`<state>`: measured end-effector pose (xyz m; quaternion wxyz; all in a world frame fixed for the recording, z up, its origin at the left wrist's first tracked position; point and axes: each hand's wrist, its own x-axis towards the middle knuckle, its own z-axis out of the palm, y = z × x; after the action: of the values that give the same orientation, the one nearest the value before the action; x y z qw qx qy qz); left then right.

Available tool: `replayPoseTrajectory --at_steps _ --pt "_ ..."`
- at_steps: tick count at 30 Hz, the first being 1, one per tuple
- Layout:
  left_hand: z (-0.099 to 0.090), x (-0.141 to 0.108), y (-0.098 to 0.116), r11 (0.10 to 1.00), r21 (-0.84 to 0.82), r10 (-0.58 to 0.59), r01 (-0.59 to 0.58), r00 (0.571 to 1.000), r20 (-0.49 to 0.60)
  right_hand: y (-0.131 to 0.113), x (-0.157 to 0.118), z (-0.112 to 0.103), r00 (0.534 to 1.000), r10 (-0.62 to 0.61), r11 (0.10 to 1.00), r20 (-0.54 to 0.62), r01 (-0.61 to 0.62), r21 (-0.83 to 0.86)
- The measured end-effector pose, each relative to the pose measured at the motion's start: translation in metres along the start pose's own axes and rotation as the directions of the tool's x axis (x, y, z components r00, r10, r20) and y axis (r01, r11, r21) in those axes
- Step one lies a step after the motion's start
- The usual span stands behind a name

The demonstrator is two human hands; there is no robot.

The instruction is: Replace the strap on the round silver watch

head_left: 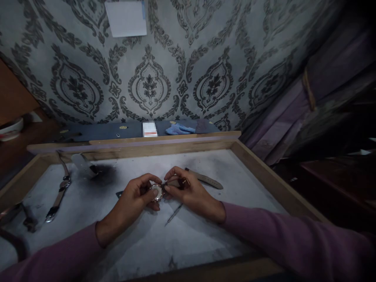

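Note:
My left hand is closed round a round watch case, its thumb lying on the pale metal face that points up. In my right hand, thumb and fingers pinch a brown strap piece with a buckle, and its end meets the case's right edge. Whether the strap is fastened there, I cannot tell. Behind that hand lies a separate strap piece with holes. A slim metal tool rests on the white surface just below. Partly hidden by my left hand is a small dark piece.
A wooden rim borders the white work surface. To the left lie a watch with its strap, a pale curved object and dark straps. A blue cloth and a small white packet sit on the ledge behind.

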<state>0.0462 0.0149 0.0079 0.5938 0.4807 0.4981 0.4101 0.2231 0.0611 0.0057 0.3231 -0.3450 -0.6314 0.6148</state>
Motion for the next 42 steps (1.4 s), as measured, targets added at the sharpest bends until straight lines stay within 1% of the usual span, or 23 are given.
replayPoseTrajectory --at_steps 5,9,13,18,21,24,27,34,39,42 --pt "-0.0015 0.0015 0.0001 1.000 0.015 0.020 -0.021 0.999 0.050 -0.0002 0.0007 0.0006 1.000 0.022 0.999 0.000 -0.022 0.034" --pt "-0.0025 0.0017 0.0029 0.999 0.032 0.007 -0.010 0.995 0.103 0.0007 0.0003 0.0004 0.999 0.034 0.999 0.006 -0.034 0.033" --pt "-0.0040 0.0024 0.0049 0.999 0.050 0.000 -0.006 0.995 0.101 0.0018 0.0015 -0.0007 1.000 0.024 0.999 0.012 -0.025 0.028" --pt "-0.0043 0.0036 0.0056 0.998 0.057 0.011 -0.016 0.995 0.097 -0.0007 0.0026 -0.0011 0.999 0.027 0.998 0.020 -0.026 -0.056" --pt "-0.0036 0.0036 0.0034 0.997 0.065 0.024 -0.032 0.993 0.116 -0.0015 0.0013 0.0004 0.998 0.064 0.995 0.002 -0.063 -0.075" --pt "-0.0026 0.0025 0.0009 0.995 0.089 0.042 -0.053 0.991 0.123 -0.0010 -0.0005 0.0017 0.992 0.127 0.990 -0.009 -0.128 -0.058" --pt "-0.0013 0.0008 0.0004 0.992 0.105 0.052 -0.065 0.991 0.125 -0.0003 -0.0016 0.0017 0.989 0.149 0.988 -0.003 -0.149 -0.027" --pt "0.0019 -0.0017 0.0021 0.990 0.088 0.097 -0.106 0.990 0.100 -0.0012 -0.0021 0.0011 0.986 0.166 0.986 -0.006 -0.166 0.015" --pt "0.0040 -0.0022 0.0001 0.994 0.050 0.098 -0.099 0.995 0.023 -0.0032 -0.0014 0.0018 0.988 0.153 0.988 -0.016 -0.152 0.029" --pt "0.0046 -0.0024 -0.0017 0.997 0.027 0.070 -0.070 0.997 -0.009 -0.0033 -0.0015 0.0019 0.989 0.147 0.989 -0.019 -0.147 0.037"
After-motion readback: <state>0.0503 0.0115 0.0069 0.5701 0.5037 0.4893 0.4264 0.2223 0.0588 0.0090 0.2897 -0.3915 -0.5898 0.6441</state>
